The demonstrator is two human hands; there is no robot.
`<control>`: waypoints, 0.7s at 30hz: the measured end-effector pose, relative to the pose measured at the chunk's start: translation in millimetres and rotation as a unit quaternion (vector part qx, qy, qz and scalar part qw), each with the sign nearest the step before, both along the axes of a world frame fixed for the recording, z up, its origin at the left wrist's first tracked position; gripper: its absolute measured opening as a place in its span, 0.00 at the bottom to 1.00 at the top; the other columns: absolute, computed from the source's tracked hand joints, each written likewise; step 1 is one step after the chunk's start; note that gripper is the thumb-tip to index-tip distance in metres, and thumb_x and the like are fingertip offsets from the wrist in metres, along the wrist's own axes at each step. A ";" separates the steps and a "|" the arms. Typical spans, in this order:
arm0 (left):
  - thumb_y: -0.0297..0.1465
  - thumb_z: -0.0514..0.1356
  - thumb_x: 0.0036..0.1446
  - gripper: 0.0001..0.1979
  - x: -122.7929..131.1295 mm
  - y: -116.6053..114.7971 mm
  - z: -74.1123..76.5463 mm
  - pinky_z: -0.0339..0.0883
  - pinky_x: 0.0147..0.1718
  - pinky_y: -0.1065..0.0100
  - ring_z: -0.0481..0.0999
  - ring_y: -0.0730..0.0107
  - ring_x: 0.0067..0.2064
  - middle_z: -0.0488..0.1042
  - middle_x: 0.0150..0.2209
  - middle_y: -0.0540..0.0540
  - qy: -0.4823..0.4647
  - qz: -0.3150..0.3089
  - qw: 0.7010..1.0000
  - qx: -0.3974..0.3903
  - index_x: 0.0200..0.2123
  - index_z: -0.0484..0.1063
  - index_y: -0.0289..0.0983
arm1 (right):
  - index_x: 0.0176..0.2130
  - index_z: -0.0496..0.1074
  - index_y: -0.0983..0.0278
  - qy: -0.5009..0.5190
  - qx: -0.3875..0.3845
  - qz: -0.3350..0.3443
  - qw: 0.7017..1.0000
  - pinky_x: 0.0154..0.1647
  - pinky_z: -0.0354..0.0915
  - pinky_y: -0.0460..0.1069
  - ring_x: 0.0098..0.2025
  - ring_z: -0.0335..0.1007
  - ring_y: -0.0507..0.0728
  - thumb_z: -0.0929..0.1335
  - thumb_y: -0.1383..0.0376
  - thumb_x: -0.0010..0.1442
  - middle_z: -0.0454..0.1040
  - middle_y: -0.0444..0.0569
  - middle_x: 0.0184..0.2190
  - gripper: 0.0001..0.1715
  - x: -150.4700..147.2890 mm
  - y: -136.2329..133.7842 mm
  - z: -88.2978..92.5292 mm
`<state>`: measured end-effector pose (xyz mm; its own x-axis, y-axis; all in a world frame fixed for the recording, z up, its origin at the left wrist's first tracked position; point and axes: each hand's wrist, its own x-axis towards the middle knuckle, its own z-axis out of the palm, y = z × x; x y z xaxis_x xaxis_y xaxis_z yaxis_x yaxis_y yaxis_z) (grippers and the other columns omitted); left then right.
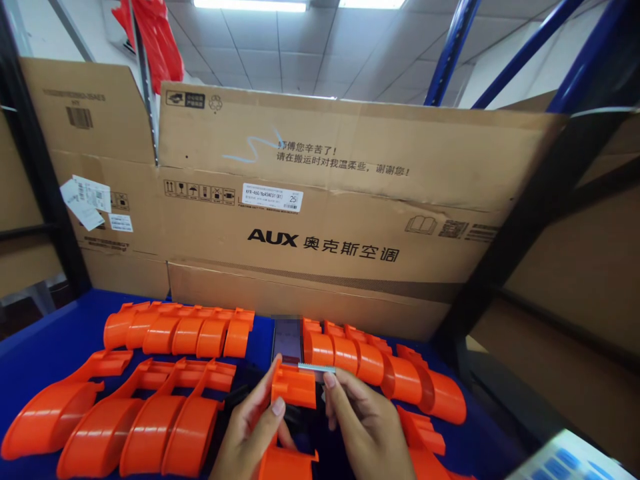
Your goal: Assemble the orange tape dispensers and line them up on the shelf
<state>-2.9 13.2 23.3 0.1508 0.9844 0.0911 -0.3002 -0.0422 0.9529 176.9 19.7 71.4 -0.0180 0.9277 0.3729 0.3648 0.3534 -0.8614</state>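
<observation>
My left hand [257, 419] grips an orange plastic tape dispenser [295, 388] by its flat end, thumb on the near face. The curved body of this piece hangs lower, cut off by the bottom of the view. My right hand [367, 423] pinches a thin metal serrated blade [316, 367] between thumb and fingers. The blade's teeth face upward, and its left end meets the top edge of the orange dispenser. Whether it sits inside a slot there, I cannot tell.
Rows of similar orange dispensers [151, 427] lie on the blue surface [70, 333] at left, with more dispensers [404, 379] at right. A phone-like dark slab [287, 339] lies beyond my hands. A large cardboard box [320, 220] walls off the back, between dark rack posts [505, 260].
</observation>
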 end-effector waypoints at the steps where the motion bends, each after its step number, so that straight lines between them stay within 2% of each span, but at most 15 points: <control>1: 0.49 0.60 0.61 0.42 0.3 -1.1 0.1 0.67 0.29 0.69 0.74 0.66 0.25 0.77 0.22 0.50 0.007 0.000 1.000 0.005 0.71 0.54 0.36 | 0.32 0.73 0.61 -0.020 0.017 -0.006 1.000 0.26 0.61 0.45 0.23 0.64 0.54 0.64 0.53 0.70 0.68 0.42 0.21 0.19 -0.1 -1.0 -0.6; 5: 0.47 0.61 0.62 0.38 -0.3 -4.2 1.1 0.70 0.32 0.69 0.75 0.67 0.27 0.78 0.25 0.49 0.036 0.008 0.999 0.035 0.70 0.58 0.36 | 0.34 0.74 0.60 -0.100 0.080 -0.004 0.992 0.36 0.67 0.48 0.28 0.70 0.57 0.63 0.57 0.71 0.72 0.45 0.24 0.16 3.3 -6.6 -1.1; 8: 0.46 0.61 0.62 0.37 -1.1 -5.4 2.2 0.70 0.28 0.70 0.74 0.67 0.26 0.78 0.24 0.49 0.041 -0.001 0.998 0.040 0.70 0.58 0.36 | 0.42 0.75 0.59 -0.143 0.131 0.012 0.981 0.44 0.69 0.51 0.38 0.74 0.60 0.61 0.59 0.72 0.76 0.49 0.33 0.15 6.3 -11.4 0.2; 11: 0.45 0.61 0.62 0.36 -1.4 -5.7 3.0 0.69 0.26 0.71 0.73 0.69 0.25 0.76 0.24 0.50 0.041 -0.007 0.998 0.040 0.69 0.60 0.35 | 0.51 0.74 0.59 -0.198 0.174 0.024 0.964 0.44 0.70 0.55 0.42 0.74 0.62 0.59 0.60 0.72 0.78 0.53 0.41 0.17 7.4 -13.8 2.4; 14: 0.44 0.62 0.62 0.36 -1.1 -5.5 2.6 0.71 0.28 0.70 0.72 0.70 0.26 0.77 0.26 0.50 0.033 -0.013 0.998 0.044 0.68 0.61 0.37 | 0.58 0.70 0.60 -0.259 0.209 0.022 0.943 0.46 0.71 0.59 0.46 0.74 0.65 0.60 0.60 0.71 0.78 0.56 0.45 0.21 7.6 -13.8 4.6; 17: 0.44 0.63 0.61 0.35 -0.7 -4.7 1.9 0.72 0.31 0.69 0.71 0.70 0.27 0.77 0.26 0.50 0.023 -0.012 0.998 0.049 0.68 0.61 0.40 | 0.65 0.64 0.61 -0.301 0.222 0.002 0.927 0.53 0.68 0.64 0.52 0.72 0.68 0.59 0.59 0.71 0.78 0.57 0.50 0.26 7.6 -13.5 4.0; 21: 0.43 0.64 0.60 0.35 -0.5 -3.0 5.2 0.72 0.30 0.68 0.71 0.70 0.28 0.80 0.30 0.49 0.024 -0.004 0.999 0.031 0.68 0.62 0.42 | 0.68 0.60 0.60 -0.327 0.198 0.002 0.924 0.56 0.68 0.66 0.56 0.71 0.68 0.58 0.58 0.72 0.78 0.57 0.53 0.29 9.3 -14.1 -2.9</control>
